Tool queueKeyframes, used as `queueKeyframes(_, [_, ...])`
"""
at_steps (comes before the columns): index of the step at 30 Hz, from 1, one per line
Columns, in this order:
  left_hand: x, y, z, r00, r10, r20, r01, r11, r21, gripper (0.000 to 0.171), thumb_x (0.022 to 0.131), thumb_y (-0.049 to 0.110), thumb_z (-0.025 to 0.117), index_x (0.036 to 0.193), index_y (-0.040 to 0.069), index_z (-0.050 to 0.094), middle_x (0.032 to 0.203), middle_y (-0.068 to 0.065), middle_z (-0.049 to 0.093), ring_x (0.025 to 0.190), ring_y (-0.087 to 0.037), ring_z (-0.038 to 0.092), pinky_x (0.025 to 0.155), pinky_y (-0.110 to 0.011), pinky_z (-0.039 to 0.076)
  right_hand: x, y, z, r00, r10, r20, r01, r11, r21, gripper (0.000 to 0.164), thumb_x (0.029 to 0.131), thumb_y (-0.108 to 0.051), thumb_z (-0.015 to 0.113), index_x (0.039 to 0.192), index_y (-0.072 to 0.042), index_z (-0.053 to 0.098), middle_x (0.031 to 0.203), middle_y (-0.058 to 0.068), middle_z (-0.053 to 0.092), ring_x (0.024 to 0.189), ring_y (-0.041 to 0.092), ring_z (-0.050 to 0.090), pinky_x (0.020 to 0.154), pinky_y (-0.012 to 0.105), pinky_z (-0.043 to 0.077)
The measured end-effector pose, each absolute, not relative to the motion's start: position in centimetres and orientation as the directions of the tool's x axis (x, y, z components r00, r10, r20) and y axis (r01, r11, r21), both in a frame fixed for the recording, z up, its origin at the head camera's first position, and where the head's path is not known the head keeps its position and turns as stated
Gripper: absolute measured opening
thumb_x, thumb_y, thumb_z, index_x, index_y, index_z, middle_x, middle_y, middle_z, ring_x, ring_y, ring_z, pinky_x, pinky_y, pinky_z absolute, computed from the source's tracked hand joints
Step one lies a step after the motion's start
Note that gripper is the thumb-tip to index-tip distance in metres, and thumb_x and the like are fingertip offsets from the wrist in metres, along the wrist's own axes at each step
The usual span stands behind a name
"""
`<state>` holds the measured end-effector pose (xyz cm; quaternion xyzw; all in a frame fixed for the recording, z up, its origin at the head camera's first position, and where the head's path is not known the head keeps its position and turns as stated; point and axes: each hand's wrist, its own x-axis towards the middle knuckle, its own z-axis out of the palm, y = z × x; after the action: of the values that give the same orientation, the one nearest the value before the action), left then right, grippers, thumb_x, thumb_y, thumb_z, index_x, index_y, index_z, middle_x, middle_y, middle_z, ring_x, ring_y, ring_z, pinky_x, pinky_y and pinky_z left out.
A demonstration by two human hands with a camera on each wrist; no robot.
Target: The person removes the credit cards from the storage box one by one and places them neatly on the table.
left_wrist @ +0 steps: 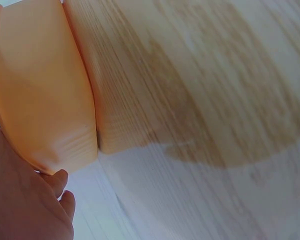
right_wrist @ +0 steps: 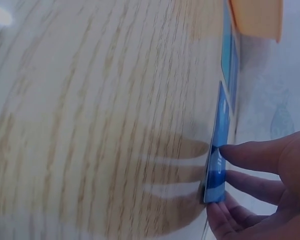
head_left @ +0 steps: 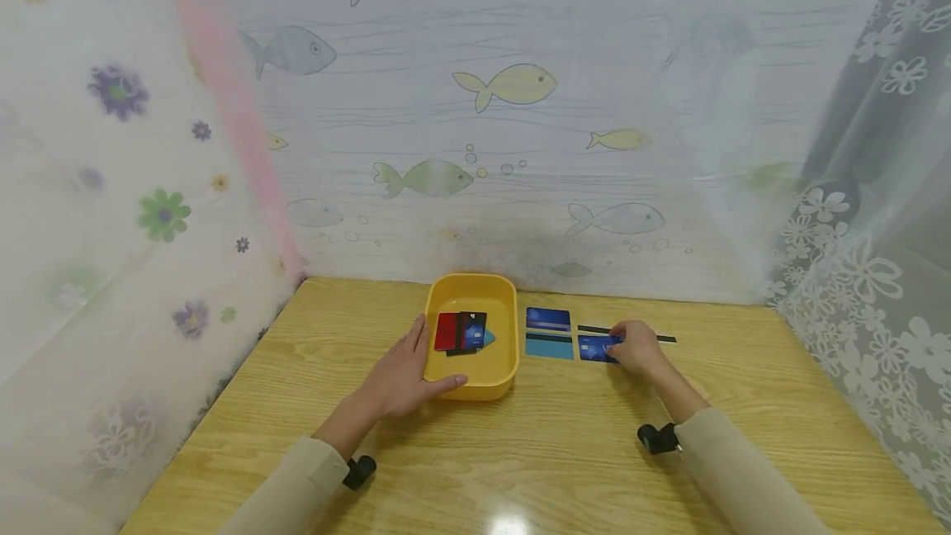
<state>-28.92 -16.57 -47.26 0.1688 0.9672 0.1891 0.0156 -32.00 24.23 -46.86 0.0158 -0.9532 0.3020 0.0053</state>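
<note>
My left hand (head_left: 397, 374) holds a yellow plastic bin (head_left: 508, 329) at its near left corner, fingers along the outer wall and thumb over the front rim. Inside the bin lie several overlapping cards, among them a red card (head_left: 446, 330) and a blue-and-black card (head_left: 474, 329). To the right of the bin, my right hand (head_left: 637, 347) pinches a blue bank card (head_left: 594, 348) with a chip, at its right end; the right wrist view shows fingertips on this blue card (right_wrist: 217, 150). Left of it lie a dark blue card (head_left: 548, 319) and a light blue card (head_left: 549, 346) with a black stripe.
Dark strips (head_left: 666, 339) show behind and to the right of the right hand; what they belong to is unclear. Beneath everything is a wood-grain table (head_left: 520, 452). A fish-printed curtain (head_left: 520, 130) hangs along its back edge, with flowered curtains at both sides.
</note>
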Motion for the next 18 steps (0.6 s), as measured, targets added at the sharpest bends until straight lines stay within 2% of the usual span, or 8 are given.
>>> queueKeyframes(18, [-29.04, -16.6, -47.39, -0.944, 0.329, 0.033, 0.317, 0.868, 0.383, 0.125, 0.082, 0.09, 0.046, 0.164, 0.003, 0.009, 0.172, -0.013, 0.004, 0.154, -0.039, 0.023, 0.121, -0.054, 0.029, -32.18, 24.1, -47.03, -1.0, -0.01, 0.029, -0.025, 0.825, -0.564, 0.03, 0.086, 0.002, 0.068, 0.111, 0.019, 0.065, 0.113, 0.035, 0.065, 0.106, 0.047, 0.062, 0.092, 0.057, 0.053])
